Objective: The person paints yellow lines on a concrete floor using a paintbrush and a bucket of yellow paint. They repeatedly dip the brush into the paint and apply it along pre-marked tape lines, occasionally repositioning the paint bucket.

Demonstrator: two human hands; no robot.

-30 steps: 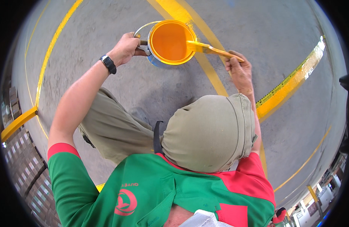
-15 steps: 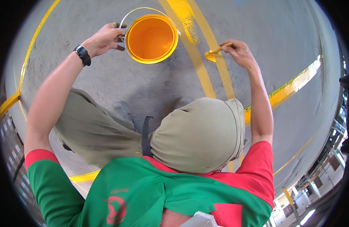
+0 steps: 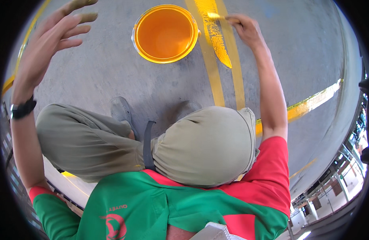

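Gripping paintbrush (image 3: 214,16) in right hand (image 3: 245,29), nothing in spread left hand (image 3: 42,46); part-coated yellow stripe (image 3: 216,42), bare toward 6 o'clock.

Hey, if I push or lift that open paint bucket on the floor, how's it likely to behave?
The paint bucket is probably stiff, since its round outline looks even. It may slop if shoved or tilted, as it is uncovered and orange paint shows inside. It's perhaps heavy with paint, though the depth is hard to tell.
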